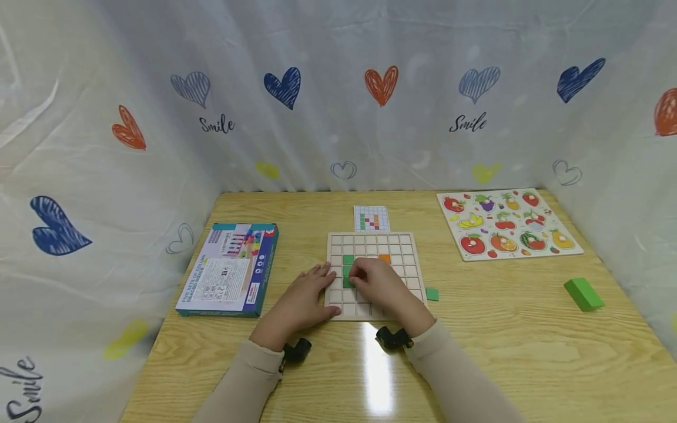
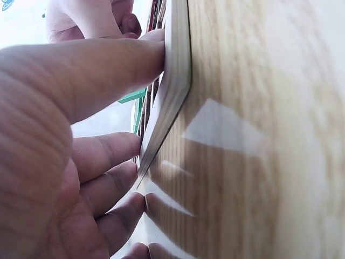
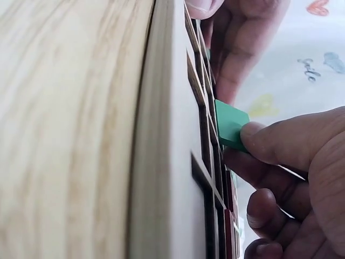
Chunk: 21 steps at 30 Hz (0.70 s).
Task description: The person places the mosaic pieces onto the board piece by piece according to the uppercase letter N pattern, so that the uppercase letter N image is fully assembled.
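Note:
A light wooden grid board [image 1: 416, 264] lies flat on the table. My right hand [image 1: 382, 285] is over its middle, pinching a green square tile [image 3: 232, 125] between thumb and forefinger. In the right wrist view this tile stands tilted at the grid, one edge down at the slots. Green tiles [image 1: 348, 259] fill cells in a left column, and an orange tile [image 1: 385, 258] sits further right. Red tiles [image 3: 229, 229] show low in the grid in the right wrist view. With fingers spread and fairly straight, my left hand [image 1: 303, 298] rests against the board's left side, thumb at the near-left corner.
Behind the board is a card [image 1: 372, 218] with a coloured grid pattern. One green tile [image 1: 432, 294] lies by the board's right edge. A boxed toy set [image 1: 227, 270] is at left, a fruit puzzle board [image 1: 508, 226] at back right, a green block [image 1: 583, 294] at far right.

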{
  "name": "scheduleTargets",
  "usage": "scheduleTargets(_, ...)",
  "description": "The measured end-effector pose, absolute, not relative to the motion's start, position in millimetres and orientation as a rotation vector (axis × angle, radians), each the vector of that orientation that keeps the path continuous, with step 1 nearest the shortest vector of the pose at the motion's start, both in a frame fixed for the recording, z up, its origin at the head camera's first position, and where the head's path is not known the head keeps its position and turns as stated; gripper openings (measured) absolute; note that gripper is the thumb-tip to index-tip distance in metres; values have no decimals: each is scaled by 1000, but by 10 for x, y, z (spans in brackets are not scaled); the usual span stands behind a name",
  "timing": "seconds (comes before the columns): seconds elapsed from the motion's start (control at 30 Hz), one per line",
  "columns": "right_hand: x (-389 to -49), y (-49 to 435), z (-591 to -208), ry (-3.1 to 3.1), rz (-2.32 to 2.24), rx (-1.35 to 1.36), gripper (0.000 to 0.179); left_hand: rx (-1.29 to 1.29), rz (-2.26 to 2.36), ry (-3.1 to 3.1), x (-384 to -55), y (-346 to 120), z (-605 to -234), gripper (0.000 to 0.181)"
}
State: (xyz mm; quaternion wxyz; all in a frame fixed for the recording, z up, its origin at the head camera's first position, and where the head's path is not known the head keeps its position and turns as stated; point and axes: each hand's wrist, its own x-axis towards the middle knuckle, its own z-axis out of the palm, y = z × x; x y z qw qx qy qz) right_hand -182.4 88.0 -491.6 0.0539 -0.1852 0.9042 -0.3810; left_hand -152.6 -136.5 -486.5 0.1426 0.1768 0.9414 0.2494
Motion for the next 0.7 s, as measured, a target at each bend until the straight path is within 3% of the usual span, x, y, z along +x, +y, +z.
scheduleTargets(0.7,-1815,872,-4885,2842,-975,-610,12,505,707,2708,-1522,-1353,-4824,84)
